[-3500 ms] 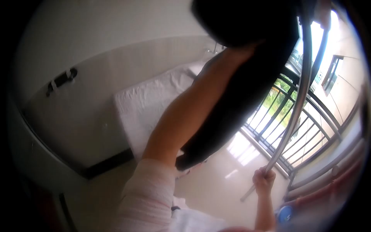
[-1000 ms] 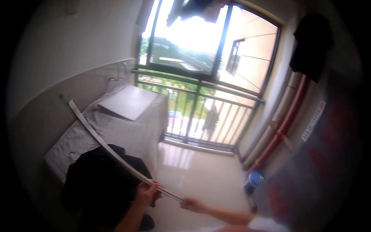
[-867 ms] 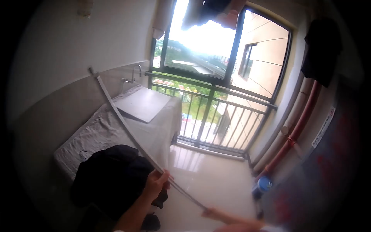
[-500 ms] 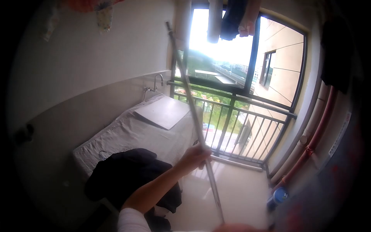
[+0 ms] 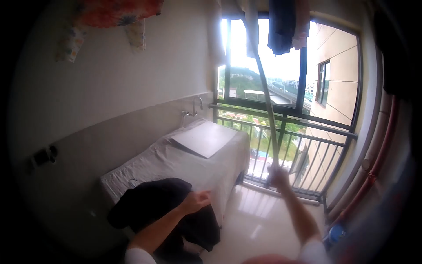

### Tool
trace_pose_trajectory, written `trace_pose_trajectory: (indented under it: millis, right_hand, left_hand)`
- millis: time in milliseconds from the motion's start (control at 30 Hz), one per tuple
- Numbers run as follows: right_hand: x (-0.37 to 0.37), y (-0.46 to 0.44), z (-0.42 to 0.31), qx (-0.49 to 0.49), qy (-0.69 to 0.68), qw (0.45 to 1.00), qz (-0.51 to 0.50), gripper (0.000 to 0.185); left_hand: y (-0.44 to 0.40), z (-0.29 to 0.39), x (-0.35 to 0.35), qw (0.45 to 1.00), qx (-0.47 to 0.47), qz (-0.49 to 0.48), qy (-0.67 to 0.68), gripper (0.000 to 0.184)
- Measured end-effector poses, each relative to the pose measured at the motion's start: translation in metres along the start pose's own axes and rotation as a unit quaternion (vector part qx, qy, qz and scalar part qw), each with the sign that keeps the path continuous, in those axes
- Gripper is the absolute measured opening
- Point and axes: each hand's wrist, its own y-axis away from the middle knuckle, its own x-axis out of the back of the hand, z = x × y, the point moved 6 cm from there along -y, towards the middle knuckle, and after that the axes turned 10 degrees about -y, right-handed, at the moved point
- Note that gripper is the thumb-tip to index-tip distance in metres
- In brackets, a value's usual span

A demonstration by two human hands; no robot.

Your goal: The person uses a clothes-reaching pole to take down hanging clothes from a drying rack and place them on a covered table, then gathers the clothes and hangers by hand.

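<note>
- Black garment (image 5: 151, 193): heaped on the near end of the covered table (image 5: 162, 165), partly draped over its edge. Could slide to the floor (image 5: 252, 220) if the hanging part outweighs the rest or the left arm drags it.
- Left hand (image 5: 198, 202): over the garment, fingers loosely curled; can't tell if it touches or pinches cloth. A quick sideways sweep could snag a fold.
- Right hand (image 5: 278, 177): closed round the lower part of the pole, the only hand on it; finger detail blurred. Most of the visible length is above the grip, so it could swing or twist if the wrist slackens.
- Pole (image 5: 269, 105): tilted, rising away from the right hand toward the window. If it slips, it could fall onto the table.
- Board (image 5: 204, 138): on the table's far end, left of the pole; a falling pole could chip or shift it.
- Railing (image 5: 283, 127): behind the pole; could get knocked if the pole tips forward.
- Hanging clothes (image 5: 281, 24): the pole's top overlaps them; contact can't be told. A poorly aimed tip could dislodge one.
</note>
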Motion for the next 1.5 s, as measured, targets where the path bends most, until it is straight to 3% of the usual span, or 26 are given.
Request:
trace_pose_trajectory:
  millis: [33, 100, 200, 267, 333, 400, 467, 633, 800, 1067, 1267, 1500]
  right_hand:
    - [-0.017, -0.021, -0.025, 0.022, -0.028, 0.999, -0.027, 0.023]
    - [-0.037, -0.071, -0.058, 0.078, 0.127, 0.988, 0.03, 0.024]
    - [-0.074, -0.143, -0.1, 0.146, 0.062, 0.987, -0.006, 0.025]
    - [-0.101, -0.171, -0.126, 0.109, 0.004, 0.994, -0.015, 0.027]
    - [-0.129, -0.212, -0.147, 0.216, 0.035, 0.973, -0.076, 0.029]
    - [-0.151, -0.238, -0.159, 0.108, -0.076, 0.989, -0.071, 0.03]
    - [-0.174, -0.273, -0.17, 0.167, -0.092, 0.975, -0.113, 0.03]
    - [-0.217, -0.339, -0.193, 0.121, -0.211, 0.938, -0.247, 0.03]
    - [-0.24, -0.39, -0.188, 0.108, -0.248, 0.912, -0.308, 0.03]
    - [-0.277, -0.458, -0.208, 0.099, -0.255, 0.918, -0.286, 0.029]
    - [-0.282, -0.461, -0.222, 0.138, -0.212, 0.935, -0.249, 0.029]
    - [-0.29, -0.448, -0.254, 0.171, -0.197, 0.926, -0.273, 0.027]
  left_hand:
    - [0.011, -0.032, 0.009, 0.998, 0.037, 0.036, -0.021, 0.034]
    - [0.04, -0.087, 0.019, 0.985, 0.084, 0.115, -0.097, 0.026]
    - [0.074, -0.124, 0.031, 0.952, 0.133, 0.192, -0.195, 0.02]
    - [0.087, -0.131, 0.032, 0.94, 0.141, 0.222, -0.219, 0.018]
    - [0.093, -0.133, 0.026, 0.933, 0.114, 0.249, -0.231, 0.016]
    - [0.094, -0.128, 0.022, 0.922, 0.108, 0.268, -0.258, 0.014]
    - [0.095, -0.127, 0.02, 0.912, 0.109, 0.282, -0.277, 0.012]
    - [0.095, -0.13, 0.013, 0.886, 0.126, 0.331, -0.3, 0.011]
    - [0.093, -0.127, 0.003, 0.833, 0.155, 0.376, -0.374, 0.01]
    - [0.09, -0.128, 0.003, 0.808, 0.208, 0.375, -0.404, 0.011]
    - [0.091, -0.131, 0.003, 0.801, 0.247, 0.363, -0.406, 0.012]
    - [0.093, -0.131, 0.006, 0.802, 0.263, 0.357, -0.399, 0.012]
